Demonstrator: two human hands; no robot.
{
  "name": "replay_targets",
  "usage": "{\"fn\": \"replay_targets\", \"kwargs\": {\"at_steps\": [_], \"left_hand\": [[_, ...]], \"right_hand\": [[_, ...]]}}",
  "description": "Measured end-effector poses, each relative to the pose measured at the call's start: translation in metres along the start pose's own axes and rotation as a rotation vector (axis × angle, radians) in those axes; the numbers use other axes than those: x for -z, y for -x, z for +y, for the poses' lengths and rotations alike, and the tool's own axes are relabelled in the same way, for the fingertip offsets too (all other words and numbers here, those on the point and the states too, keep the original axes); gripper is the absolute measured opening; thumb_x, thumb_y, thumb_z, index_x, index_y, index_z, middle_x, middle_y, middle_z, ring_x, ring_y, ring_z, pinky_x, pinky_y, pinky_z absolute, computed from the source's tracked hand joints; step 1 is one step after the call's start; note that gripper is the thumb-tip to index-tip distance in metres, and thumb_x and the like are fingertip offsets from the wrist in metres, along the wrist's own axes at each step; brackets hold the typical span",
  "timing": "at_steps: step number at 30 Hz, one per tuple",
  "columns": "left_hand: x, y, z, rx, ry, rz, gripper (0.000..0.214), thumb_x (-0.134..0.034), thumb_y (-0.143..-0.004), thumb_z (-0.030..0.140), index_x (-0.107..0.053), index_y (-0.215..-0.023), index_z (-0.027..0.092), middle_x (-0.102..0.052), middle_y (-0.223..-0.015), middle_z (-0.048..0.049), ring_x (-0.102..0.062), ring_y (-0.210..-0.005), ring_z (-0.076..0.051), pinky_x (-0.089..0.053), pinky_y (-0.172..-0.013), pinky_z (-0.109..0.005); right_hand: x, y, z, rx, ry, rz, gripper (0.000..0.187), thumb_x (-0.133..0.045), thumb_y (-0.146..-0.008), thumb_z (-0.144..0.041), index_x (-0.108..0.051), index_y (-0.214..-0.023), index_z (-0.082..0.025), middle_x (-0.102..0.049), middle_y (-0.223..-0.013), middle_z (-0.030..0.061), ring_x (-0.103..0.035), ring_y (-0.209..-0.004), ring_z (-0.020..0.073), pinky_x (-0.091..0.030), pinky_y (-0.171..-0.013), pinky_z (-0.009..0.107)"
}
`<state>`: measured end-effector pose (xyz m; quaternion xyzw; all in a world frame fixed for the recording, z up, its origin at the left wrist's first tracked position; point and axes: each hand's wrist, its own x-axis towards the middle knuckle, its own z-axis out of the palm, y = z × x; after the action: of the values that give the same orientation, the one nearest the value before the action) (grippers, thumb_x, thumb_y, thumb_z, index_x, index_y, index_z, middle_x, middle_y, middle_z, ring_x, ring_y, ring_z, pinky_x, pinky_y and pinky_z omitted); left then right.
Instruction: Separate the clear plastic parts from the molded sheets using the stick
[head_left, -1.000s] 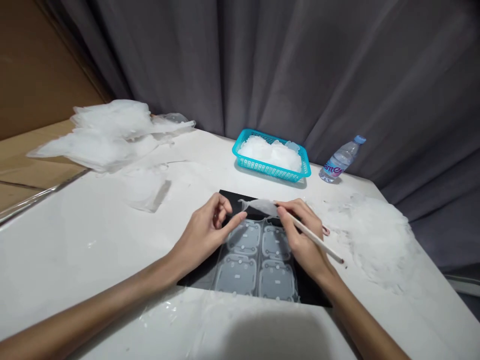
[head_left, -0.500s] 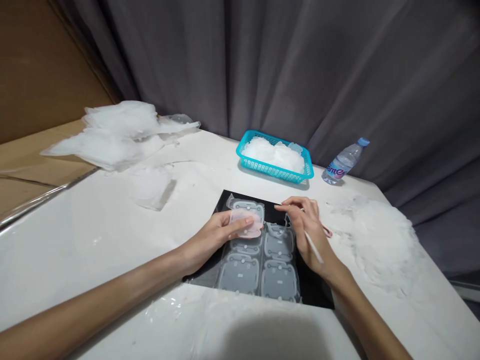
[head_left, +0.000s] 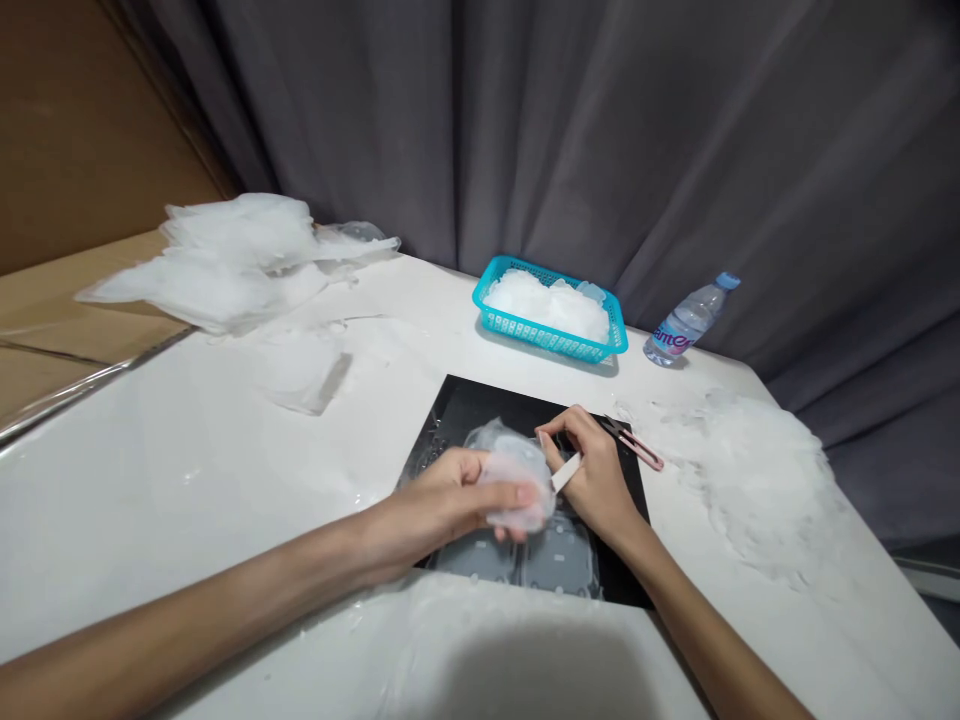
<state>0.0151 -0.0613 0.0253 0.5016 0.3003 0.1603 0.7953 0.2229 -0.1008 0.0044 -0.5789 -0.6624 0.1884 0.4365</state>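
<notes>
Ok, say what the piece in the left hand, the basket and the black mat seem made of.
The piece looks like thin translucent plastic film: the left hand shows through it and it crumples. The basket seems teal moulded plastic, perforated walls. The black mat is a smooth, faintly shiny sheet, rubber or plastic, unclear.

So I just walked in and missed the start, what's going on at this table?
A person works over a black mat. The left hand holds a crumpled clear plastic piece above it; the right hand grips a thin white stick right beside that piece. A clear moulded sheet lies on the mat beneath. A blue basket of clear pieces sits behind.
</notes>
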Motion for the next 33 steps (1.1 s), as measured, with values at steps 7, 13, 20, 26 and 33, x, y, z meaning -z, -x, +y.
{"fn": "replay_targets", "kwargs": {"at_steps": [7, 13, 20, 26, 33], "left_hand": [[0.023, -0.005, -0.001, -0.066, -0.301, 0.056, 0.036, -0.079, -0.084, 0.048, -0.071, -0.099, 0.017, -0.072, -0.086, -0.0033, -0.064, -0.074, -0.018, -0.05, -0.07, -0.028], [0.022, -0.001, -0.008, -0.15, -0.691, 0.109, 0.042, -0.061, -0.096, 0.058, -0.068, -0.109, 0.019, -0.055, -0.072, 0.0028, -0.048, -0.062, -0.015, -0.034, -0.057, -0.026], [0.013, -0.001, -0.004, -0.215, -0.744, 0.106, 0.046, -0.05, -0.102, 0.058, -0.067, -0.086, 0.019, -0.056, -0.071, 0.001, -0.05, -0.064, -0.016, -0.034, -0.06, -0.027], [0.017, -0.001, -0.011, -0.279, -0.858, 0.143, 0.039, -0.052, -0.105, 0.053, -0.073, -0.106, 0.021, -0.068, -0.082, -0.0007, -0.06, -0.071, -0.017, -0.038, -0.063, -0.026], [0.0, 0.012, -0.013, -0.814, -1.473, 0.076, 0.027, -0.043, -0.108, 0.012, -0.07, -0.112, 0.016, -0.071, -0.077, -0.0029, -0.067, -0.065, -0.017, -0.048, -0.061, -0.026]], "right_hand": [[0.026, -0.006, -0.002, 0.026, -0.08, -0.128, 0.021, -0.055, -0.101, -0.026, -0.072, -0.114, -0.022, -0.071, -0.108, 0.006, -0.058, -0.08, 0.0185, -0.048, -0.077, 0.034], [-0.001, 0.001, -0.017, 0.014, -0.071, -0.17, 0.022, -0.059, -0.103, -0.037, -0.073, -0.116, -0.025, -0.071, -0.099, 0.0047, -0.058, -0.087, 0.0207, -0.049, -0.082, 0.036], [-0.001, 0.006, -0.024, -0.121, -0.128, -0.226, 0.024, -0.06, -0.099, -0.036, -0.064, -0.081, -0.021, -0.051, -0.07, -0.0029, -0.046, -0.066, 0.0147, -0.037, -0.063, 0.029], [0.004, 0.004, -0.025, -0.256, -0.211, -0.343, 0.029, -0.061, -0.099, -0.044, -0.068, -0.085, -0.019, -0.051, -0.067, -0.0041, -0.043, -0.061, 0.0119, -0.032, -0.057, 0.026], [0.01, 0.0, -0.023, -0.231, -0.093, -0.347, 0.02, -0.062, -0.094, -0.033, -0.067, -0.079, -0.021, -0.06, -0.069, -0.0038, -0.051, -0.063, 0.0129, -0.034, -0.06, 0.025]]}}
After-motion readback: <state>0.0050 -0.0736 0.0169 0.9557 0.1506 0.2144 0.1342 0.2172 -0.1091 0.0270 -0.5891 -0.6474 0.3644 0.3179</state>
